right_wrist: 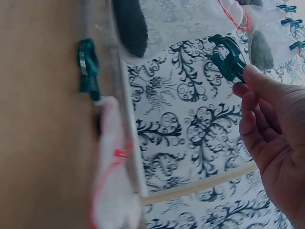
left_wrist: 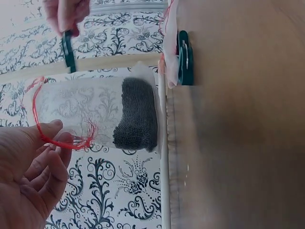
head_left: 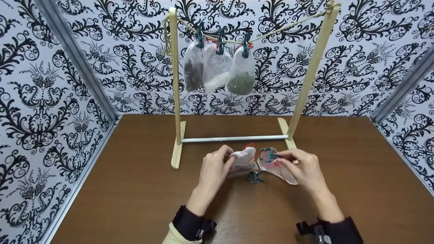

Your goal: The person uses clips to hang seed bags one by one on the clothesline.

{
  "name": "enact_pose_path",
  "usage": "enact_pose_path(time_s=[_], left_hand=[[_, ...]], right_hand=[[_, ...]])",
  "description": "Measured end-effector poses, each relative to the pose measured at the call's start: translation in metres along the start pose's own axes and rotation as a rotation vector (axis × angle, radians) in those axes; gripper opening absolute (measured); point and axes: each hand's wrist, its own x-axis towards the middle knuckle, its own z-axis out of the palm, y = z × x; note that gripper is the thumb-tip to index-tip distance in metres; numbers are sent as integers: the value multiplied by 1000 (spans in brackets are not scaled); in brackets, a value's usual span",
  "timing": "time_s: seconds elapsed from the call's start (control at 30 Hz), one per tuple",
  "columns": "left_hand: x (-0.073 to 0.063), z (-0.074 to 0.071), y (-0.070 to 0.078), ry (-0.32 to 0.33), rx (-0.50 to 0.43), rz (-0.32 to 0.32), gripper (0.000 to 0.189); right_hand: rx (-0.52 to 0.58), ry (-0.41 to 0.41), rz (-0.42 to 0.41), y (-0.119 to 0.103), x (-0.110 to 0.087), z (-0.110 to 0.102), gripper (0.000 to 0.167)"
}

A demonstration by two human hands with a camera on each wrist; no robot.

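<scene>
My left hand (head_left: 215, 166) pinches the upper edge of a white mesh drawstring bag (head_left: 242, 161). In the left wrist view, dark grains (left_wrist: 138, 114) fill the bag's bottom and a red drawstring (left_wrist: 62, 144) loops round its mouth. Between thumb and fingers, my right hand (head_left: 307, 166) pinches a dark green spring clip (right_wrist: 228, 57), just right of that bag. Below the hands, a second green clip (head_left: 254, 177) lies on the table. Beside it lies another mesh bag (head_left: 283, 173) with red cord, partly behind the right hand in the head view; its contents are unclear.
Behind the hands stands a wooden frame (head_left: 175, 84) with a white crossbar (head_left: 234, 138). From its sagging rope (head_left: 288, 28) hang three clipped mesh bags: one with brown contents (head_left: 194, 73), one white (head_left: 217, 79), one green (head_left: 241, 81). Patterned walls (head_left: 356, 67) enclose the brown table (head_left: 135, 189).
</scene>
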Motion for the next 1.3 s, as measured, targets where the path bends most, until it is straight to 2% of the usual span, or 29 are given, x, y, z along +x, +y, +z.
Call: enact_pose_path(time_s=[0.1, 0.17, 0.37, 0.53, 0.73, 0.83, 0.97, 1.07, 1.2, 1.3], left_hand=[[10, -1, 8, 15, 30, 34, 11], [20, -3, 14, 37, 49, 78, 10], [64, -19, 40, 61, 69, 193, 10], [102, -39, 65, 57, 158, 235, 13], [144, -67, 98, -72, 332, 237, 19], [162, -80, 113, -102, 402, 246, 20], [183, -92, 129, -81, 525, 236, 21], [197, -95, 136, -64, 628, 230, 21], [212, -93, 140, -21, 759, 286, 22], [220, -89, 143, 27, 822, 332, 23]], right_hand=[[-34, -7, -87, 0, 23, -11, 27], [-71, -17, -135, -2, 42, -21, 25], [-172, -33, -237, -21, 108, -50, 17], [-281, -30, -218, -36, 149, -61, 12], [-365, -61, -144, -51, 185, -70, 13], [-402, -76, -113, -59, 199, -76, 18], [-436, -79, -105, -68, 218, -83, 21], [-459, -70, -122, -74, 232, -87, 21], [-519, -67, -163, -82, 249, -91, 20], [-582, -93, -197, -88, 260, -91, 20]])
